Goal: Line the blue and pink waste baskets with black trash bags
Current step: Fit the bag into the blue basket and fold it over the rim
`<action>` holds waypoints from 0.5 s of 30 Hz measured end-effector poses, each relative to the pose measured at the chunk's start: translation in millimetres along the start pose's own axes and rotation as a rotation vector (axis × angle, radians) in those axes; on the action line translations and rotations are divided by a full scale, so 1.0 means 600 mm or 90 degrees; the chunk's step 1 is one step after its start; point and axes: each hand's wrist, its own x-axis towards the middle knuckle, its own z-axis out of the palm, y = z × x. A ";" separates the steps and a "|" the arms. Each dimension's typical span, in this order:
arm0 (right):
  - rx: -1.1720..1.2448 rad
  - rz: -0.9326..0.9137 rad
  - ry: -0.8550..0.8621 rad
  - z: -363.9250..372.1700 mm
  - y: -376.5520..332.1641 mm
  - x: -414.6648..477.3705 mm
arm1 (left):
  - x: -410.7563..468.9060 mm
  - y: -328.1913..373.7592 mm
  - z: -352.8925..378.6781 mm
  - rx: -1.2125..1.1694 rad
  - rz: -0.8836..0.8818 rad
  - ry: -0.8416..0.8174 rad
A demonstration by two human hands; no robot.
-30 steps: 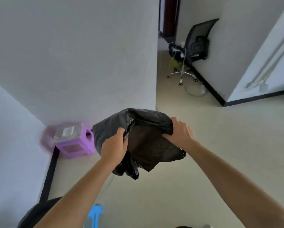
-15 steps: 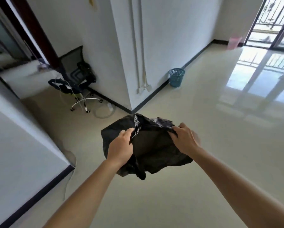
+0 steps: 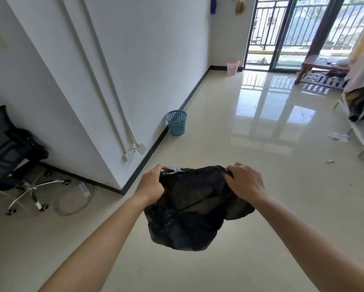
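A black trash bag (image 3: 189, 209) hangs in front of me, held by its top edge. My left hand (image 3: 150, 186) grips its left corner and my right hand (image 3: 243, 182) grips its right corner, both fists closed on the plastic. The blue mesh waste basket (image 3: 176, 122) stands on the floor against the white wall, well ahead and slightly left of the bag. The pink waste basket (image 3: 232, 66) stands much farther off, in the corner beside the balcony door. Neither basket shows a bag inside.
A white wall corner (image 3: 118, 186) juts out at left, with a black office chair (image 3: 12, 152) behind it and a cable loop on the floor. A metal bed frame (image 3: 360, 131) and paper scraps (image 3: 338, 137) lie at right. Glossy floor tiles stretch toward the balcony door (image 3: 261, 32).
The view has swung right, from a purple stool by the wall to the hallway with both baskets. The blue basket looks closer. Both hands kept hold of the bag.
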 end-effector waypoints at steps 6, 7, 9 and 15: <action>0.024 0.102 0.063 -0.017 0.138 0.197 | 0.286 0.098 0.048 0.019 0.091 0.003; 0.017 0.112 0.056 -0.009 0.166 0.231 | 0.332 0.110 0.067 0.054 0.104 0.014; -0.014 0.127 0.019 0.014 0.227 0.303 | 0.422 0.128 0.107 0.158 0.117 0.035; -0.006 0.131 -0.034 0.046 0.389 0.531 | 0.660 0.179 0.169 0.466 0.089 -0.004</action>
